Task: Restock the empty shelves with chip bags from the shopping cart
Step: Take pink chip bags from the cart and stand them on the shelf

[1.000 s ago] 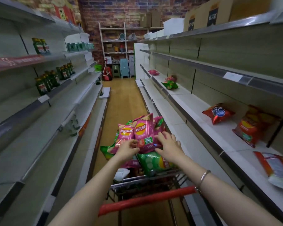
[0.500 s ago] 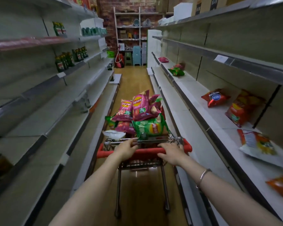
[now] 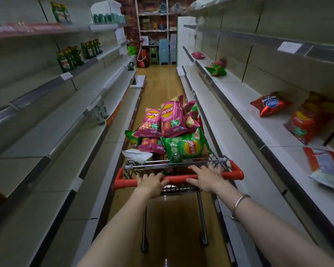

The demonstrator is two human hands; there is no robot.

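A wire shopping cart [image 3: 223, 162] with a red handle bar [image 3: 234, 172] stands in the aisle in front of me. It is piled with chip bags: pink ones [image 3: 172, 117] on top, a green one [image 3: 185, 146] nearest the handle. My left hand [image 3: 151, 183] grips the handle bar left of centre. My right hand [image 3: 205, 178] grips it right of centre, fingers over the bar. On the right shelf [image 3: 245, 105] lie a red bag [image 3: 270, 103], an orange bag [image 3: 308, 118] and another bag [image 3: 328, 166] close to me.
Long white shelves line both sides of the narrow aisle. Green bottles [image 3: 71, 56] stand on the left shelves. Further along the right shelf lie a green bag [image 3: 216, 70] and a pink bag [image 3: 198, 54]. Stools and a rack [image 3: 156, 26] stand at the aisle's far end.
My hands left the chip bags in the cart and took hold of the red handle bar. The view has drawn back, with the cart now farther in front.
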